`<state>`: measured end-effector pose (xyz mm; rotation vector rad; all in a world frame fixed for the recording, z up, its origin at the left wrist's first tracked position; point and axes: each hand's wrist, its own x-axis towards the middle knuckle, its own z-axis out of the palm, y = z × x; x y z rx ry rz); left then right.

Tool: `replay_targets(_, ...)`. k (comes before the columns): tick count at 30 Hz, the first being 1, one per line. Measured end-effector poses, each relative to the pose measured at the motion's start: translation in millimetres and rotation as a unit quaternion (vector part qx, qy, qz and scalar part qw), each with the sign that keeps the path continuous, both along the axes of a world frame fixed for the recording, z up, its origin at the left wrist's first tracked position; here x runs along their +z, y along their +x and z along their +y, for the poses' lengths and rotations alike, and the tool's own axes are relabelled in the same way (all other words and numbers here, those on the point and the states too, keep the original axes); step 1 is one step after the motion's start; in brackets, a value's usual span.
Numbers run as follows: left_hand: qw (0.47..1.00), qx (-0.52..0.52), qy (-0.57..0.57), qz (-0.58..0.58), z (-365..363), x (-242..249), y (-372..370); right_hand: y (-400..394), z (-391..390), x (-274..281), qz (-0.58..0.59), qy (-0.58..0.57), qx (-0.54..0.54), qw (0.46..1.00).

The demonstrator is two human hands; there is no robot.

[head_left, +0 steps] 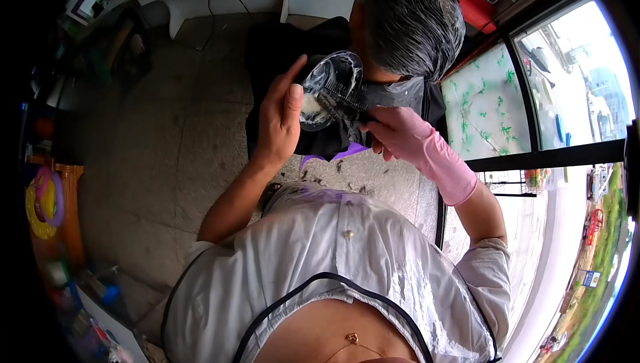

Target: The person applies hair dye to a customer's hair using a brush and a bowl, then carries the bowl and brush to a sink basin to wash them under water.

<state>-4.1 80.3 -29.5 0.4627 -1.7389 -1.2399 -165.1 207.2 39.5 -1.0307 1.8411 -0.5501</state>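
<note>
- Left hand (279,120): bare, raised at chest height; fingers clamped on the rim of a bowl (331,90), thumb on the near side.
- Bowl: round, clear glossy plastic, tilted toward the camera, held in front of a seated person's head; inner wall smeared with white cream.
- Right hand (400,135): in a pink glove (440,163), smooth and matte, cuff reaching up the forearm; fingers closed around the handle of a brush (341,106).
- Brush: dark, with a short comb-like row of bristles; its head lies inside the bowl, touching the cream.
- Hair (410,20) of the seated person: grey, slicked flat in wet, shiny strands, just beyond the bowl.
- Cape (280,50): black, draped over the seated person's shoulders.
- Floor (167,163): grey stone slabs, matte; hair clippings scattered below the bowl.
- Shirt (320,263) of the wearer: light grey, glossy fabric, dark piping, one round button.
- Window (567,76) at right: dark frame; lower pane bears a green leaf pattern.
- Writing: none legible.
</note>
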Motion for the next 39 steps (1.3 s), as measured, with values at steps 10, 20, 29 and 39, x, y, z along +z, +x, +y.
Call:
replay_targets(10, 0.997, -0.044, -0.032, -0.046, -29.5, 2.0, 2.6, 21.7, -12.2, -40.7, 0.608, -0.348, 0.07, 0.71)
replay_targets(20, 0.894, -0.062, 0.443, 0.024, -37.3, 11.3, -5.2, 6.3, -9.1, -9.7, 0.562, -0.381, -0.115, 0.725)
replay_targets(29, 0.875, -0.127, 0.467, -0.019, -54.6, 4.5, 8.3, -17.8, 23.2, 11.6, 0.009, -0.403, -0.404, 0.821)
replay_targets(39, 0.867, -0.137, 0.478, 0.012, -46.7, 23.6, 9.8, -31.3, -1.1, 15.3, 0.211, -0.348, -0.402, 0.82)
